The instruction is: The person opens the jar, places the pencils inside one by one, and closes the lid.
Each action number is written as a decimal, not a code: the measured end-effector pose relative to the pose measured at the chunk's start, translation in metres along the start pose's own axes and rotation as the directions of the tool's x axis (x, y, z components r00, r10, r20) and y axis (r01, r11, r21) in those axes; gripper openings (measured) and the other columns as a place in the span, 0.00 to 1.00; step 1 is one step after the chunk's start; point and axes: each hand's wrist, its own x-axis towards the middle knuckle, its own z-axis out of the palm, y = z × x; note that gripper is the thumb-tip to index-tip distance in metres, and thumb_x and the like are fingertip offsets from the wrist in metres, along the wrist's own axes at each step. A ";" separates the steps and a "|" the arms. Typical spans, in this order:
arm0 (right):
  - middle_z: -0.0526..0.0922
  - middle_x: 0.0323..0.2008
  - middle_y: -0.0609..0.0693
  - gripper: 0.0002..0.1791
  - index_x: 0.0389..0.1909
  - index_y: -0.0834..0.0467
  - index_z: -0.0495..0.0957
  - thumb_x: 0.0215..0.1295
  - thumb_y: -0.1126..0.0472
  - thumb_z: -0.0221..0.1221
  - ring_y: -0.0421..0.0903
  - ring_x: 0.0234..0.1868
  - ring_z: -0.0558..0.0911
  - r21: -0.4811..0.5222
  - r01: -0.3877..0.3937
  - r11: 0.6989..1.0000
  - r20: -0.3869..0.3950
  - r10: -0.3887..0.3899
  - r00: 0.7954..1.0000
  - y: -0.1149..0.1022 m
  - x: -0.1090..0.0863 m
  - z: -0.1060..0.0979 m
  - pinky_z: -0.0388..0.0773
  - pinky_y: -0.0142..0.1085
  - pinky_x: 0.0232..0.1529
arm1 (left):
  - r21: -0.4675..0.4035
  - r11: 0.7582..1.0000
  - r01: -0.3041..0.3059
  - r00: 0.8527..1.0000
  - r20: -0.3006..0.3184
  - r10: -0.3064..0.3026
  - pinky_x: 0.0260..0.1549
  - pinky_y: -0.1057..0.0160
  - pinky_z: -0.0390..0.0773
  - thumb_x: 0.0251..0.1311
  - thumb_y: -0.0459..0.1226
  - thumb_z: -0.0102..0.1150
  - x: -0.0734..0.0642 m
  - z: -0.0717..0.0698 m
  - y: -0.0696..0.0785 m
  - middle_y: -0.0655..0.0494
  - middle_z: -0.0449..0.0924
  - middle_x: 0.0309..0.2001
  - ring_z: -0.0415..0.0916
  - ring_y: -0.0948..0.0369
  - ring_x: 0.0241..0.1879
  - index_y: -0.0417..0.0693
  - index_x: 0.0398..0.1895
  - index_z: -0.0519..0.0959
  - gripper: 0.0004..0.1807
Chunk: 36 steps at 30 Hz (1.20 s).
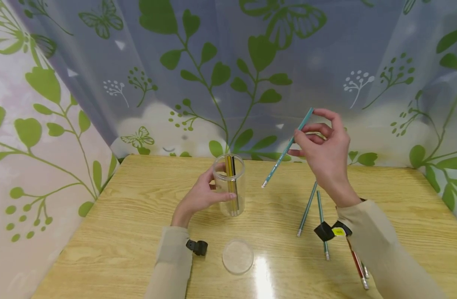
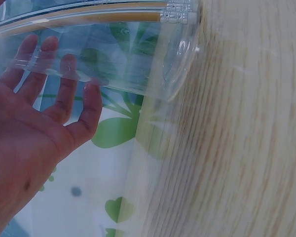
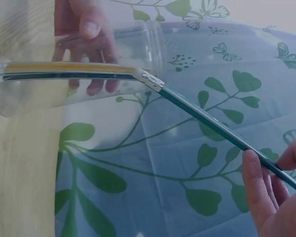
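Observation:
My left hand (image 1: 203,192) holds a clear plastic jar (image 1: 241,189) upright on the table, thumb across its front and fingers round the far side. Inside stand a few yellow and black pencils (image 1: 230,185), eraser ends down. In the head view my right hand (image 1: 327,151) pinches a teal pencil (image 1: 284,155) between thumb and fingers. The pencil is raised to the right of the jar and slants, its white eraser end pointing down toward the left. In the right wrist view its eraser end overlaps the jar; in the head view they are apart.
A round clear lid (image 1: 238,257) lies flat in front of the jar. Two more teal pencils, one on the left (image 1: 306,210) and one beside it (image 1: 320,205), lie below my right hand. A red pencil (image 1: 357,262) is partly under my right sleeve. A patterned curtain (image 1: 221,83) hangs behind the table.

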 end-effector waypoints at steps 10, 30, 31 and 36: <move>0.80 0.31 0.53 0.28 0.59 0.55 0.72 0.60 0.77 0.64 0.44 0.25 0.84 0.079 0.108 0.991 -0.072 -0.102 0.992 -0.009 0.003 0.018 0.87 0.43 0.28 | -0.016 0.999 0.044 0.999 0.009 -0.044 0.53 0.49 0.81 0.53 0.40 0.77 0.000 -0.001 0.000 0.52 0.67 0.70 0.72 0.47 0.62 0.61 0.75 0.63 0.46; 0.81 0.33 0.52 0.29 0.60 0.57 0.70 0.59 0.80 0.63 0.47 0.30 0.86 0.210 0.301 0.930 -0.073 -0.292 0.954 0.002 0.000 0.044 0.87 0.42 0.28 | -0.018 1.000 0.018 1.000 -0.001 -0.018 0.55 0.49 0.79 0.52 0.40 0.77 0.000 -0.001 0.000 0.52 0.68 0.69 0.72 0.48 0.62 0.60 0.75 0.64 0.46; 0.81 0.33 0.52 0.30 0.60 0.56 0.71 0.59 0.80 0.63 0.47 0.30 0.86 0.196 0.308 0.931 -0.069 -0.300 0.951 0.004 0.000 0.046 0.87 0.42 0.28 | -0.016 1.000 0.015 1.000 -0.001 -0.015 0.55 0.48 0.79 0.52 0.40 0.77 0.000 -0.001 0.000 0.52 0.68 0.69 0.72 0.48 0.62 0.60 0.75 0.64 0.46; 0.82 0.34 0.49 0.30 0.60 0.54 0.71 0.60 0.79 0.63 0.48 0.31 0.86 0.136 0.325 0.936 -0.048 -0.321 0.946 0.008 0.001 0.053 0.87 0.42 0.29 | -0.013 1.000 0.006 1.000 0.000 -0.006 0.57 0.48 0.77 0.52 0.40 0.77 0.001 -0.001 -0.001 0.53 0.69 0.68 0.71 0.50 0.62 0.62 0.74 0.64 0.46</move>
